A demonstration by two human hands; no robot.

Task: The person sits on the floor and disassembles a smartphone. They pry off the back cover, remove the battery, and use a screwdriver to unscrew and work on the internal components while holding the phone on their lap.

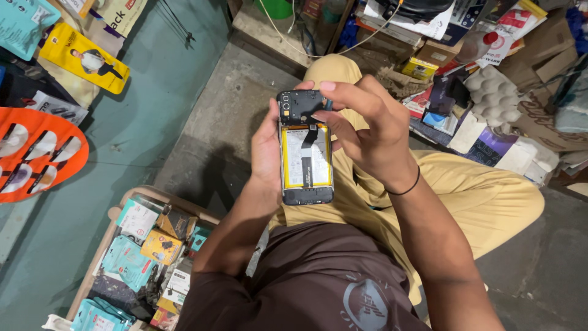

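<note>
Holding: left hand (264, 147) cradles back-less black smartphone with yellow-edged battery (306, 156), long axis twelve-to-six.
Pinching: right hand (367, 132) fingertips narrow at twelve o'clock end.

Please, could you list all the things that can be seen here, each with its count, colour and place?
opened phone: one, black frame, yellow-edged battery, centre, back cover off.
wooden tray: one, pale, bottom left, full of small packets.
small packets: many, teal, yellow, white, in the tray.
orange display card: one, left edge.
yellow package: one, top left.
egg carton: one, grey, upper right.
cardboard boxes: several, brown, top right.
wristband: one, black, right wrist.
left hand: holds the phone's left side.
right hand: fingertips on the phone's upper part.
</note>
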